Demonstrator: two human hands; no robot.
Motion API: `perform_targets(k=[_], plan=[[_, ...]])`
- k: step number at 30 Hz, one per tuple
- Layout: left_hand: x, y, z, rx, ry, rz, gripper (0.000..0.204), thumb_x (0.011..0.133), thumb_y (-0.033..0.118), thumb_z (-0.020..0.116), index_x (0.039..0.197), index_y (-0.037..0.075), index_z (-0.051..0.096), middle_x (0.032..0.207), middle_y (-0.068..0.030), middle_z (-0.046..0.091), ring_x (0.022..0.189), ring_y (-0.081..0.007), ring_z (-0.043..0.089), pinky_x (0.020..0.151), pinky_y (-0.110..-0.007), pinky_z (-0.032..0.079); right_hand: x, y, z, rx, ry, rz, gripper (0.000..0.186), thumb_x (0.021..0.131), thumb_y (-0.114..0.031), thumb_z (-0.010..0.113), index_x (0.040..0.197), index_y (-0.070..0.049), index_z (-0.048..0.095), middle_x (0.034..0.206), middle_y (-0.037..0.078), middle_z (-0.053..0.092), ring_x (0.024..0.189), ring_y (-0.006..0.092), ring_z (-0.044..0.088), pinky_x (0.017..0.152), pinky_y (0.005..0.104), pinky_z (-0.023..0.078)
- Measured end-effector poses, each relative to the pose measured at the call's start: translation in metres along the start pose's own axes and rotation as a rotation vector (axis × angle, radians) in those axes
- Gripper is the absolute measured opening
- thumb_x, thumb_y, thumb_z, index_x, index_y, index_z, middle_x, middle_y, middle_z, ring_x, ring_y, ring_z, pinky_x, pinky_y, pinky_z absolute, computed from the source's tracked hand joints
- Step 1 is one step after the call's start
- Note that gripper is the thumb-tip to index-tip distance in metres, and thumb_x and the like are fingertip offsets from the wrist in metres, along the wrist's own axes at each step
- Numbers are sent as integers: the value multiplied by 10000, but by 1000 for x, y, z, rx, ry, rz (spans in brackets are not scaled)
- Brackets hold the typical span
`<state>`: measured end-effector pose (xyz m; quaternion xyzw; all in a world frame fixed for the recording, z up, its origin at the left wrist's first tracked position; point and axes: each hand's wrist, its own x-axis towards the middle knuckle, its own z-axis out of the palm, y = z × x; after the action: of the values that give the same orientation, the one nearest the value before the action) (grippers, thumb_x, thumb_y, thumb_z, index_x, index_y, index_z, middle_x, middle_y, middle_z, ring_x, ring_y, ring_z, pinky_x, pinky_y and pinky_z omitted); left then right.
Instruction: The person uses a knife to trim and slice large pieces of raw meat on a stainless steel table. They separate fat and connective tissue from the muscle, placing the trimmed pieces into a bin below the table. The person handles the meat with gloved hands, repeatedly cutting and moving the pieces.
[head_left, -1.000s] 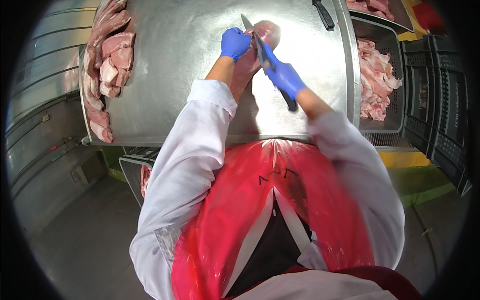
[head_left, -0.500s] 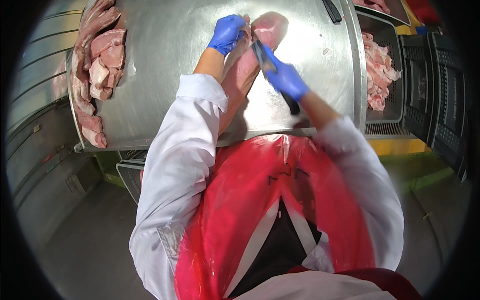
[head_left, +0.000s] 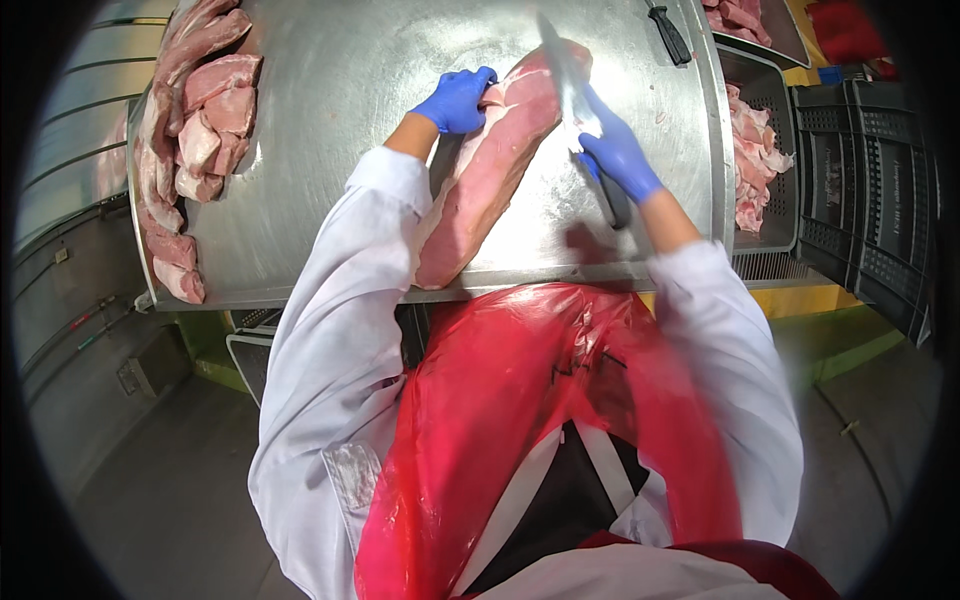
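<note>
A long pink pork loin [head_left: 500,165] lies slantwise on the steel table, its far end to the right and its near end by the front edge. My left hand [head_left: 457,100], in a blue glove, has its fingers closed on the loin's left side near the far end. On the other side, my right hand [head_left: 620,152], also gloved, grips a knife [head_left: 561,65] by its black handle. The blade, blurred by motion, points up and away, over the loin's far right edge. Whether the blade touches the meat I cannot tell.
Long strips and chunks of meat [head_left: 215,110] line the table's [head_left: 330,90] left edge. Another black-handled knife [head_left: 671,35] lies at the far right. Beyond the right edge are a grey crate [head_left: 785,210] of pale trimmings [head_left: 757,165], black crates [head_left: 870,170] and a tray holding meat [head_left: 740,22].
My right hand has drawn right and slightly nearer, and the knife blade has swung out over the loin's far end. My left hand has shifted slightly lower. More of the loin shows.
</note>
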<state>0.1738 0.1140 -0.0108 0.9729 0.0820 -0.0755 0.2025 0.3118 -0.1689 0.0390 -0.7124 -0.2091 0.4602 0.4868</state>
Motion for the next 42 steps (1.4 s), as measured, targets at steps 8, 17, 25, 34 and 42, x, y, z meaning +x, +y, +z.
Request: perform_targets(k=[8,17,25,34,42], plan=[[16,21,-38,113,37,-36,321,833,159,642,1101,61,497,945,-236,685,878,-449,659,751,-514,531,52,-11,25,-429,-255,-64,733,927,-112,565,1595,-235,289,830,106,672,632,128,621,573,297,528],[39,64,-73,293,-45,92,212,879,126,551,1078,54,555,946,-192,699,890,-430,670,751,-497,537,51,-23,33,-200,-335,62,741,926,-113,525,1605,-236,254,732,69,643,561,139,601,549,293,535],[27,49,-88,215,-31,42,261,918,170,561,1143,36,566,996,-209,712,901,-411,684,796,-493,541,8,-3,48,-209,-345,70,748,925,-128,533,1606,-199,231,714,82,630,524,164,585,505,316,529],[-4,34,-111,193,198,44,228,849,189,585,1012,31,608,858,-253,688,816,-445,678,704,-508,545,-29,-2,75,-438,-313,-43,732,941,-125,492,1612,-218,216,730,107,634,562,165,587,563,323,524],[-42,24,-132,194,295,-44,183,824,134,573,962,24,624,900,-252,686,854,-455,667,761,-534,529,-52,-5,107,-421,-344,-41,709,941,-128,531,1596,-152,261,769,123,668,577,177,609,552,339,537]])
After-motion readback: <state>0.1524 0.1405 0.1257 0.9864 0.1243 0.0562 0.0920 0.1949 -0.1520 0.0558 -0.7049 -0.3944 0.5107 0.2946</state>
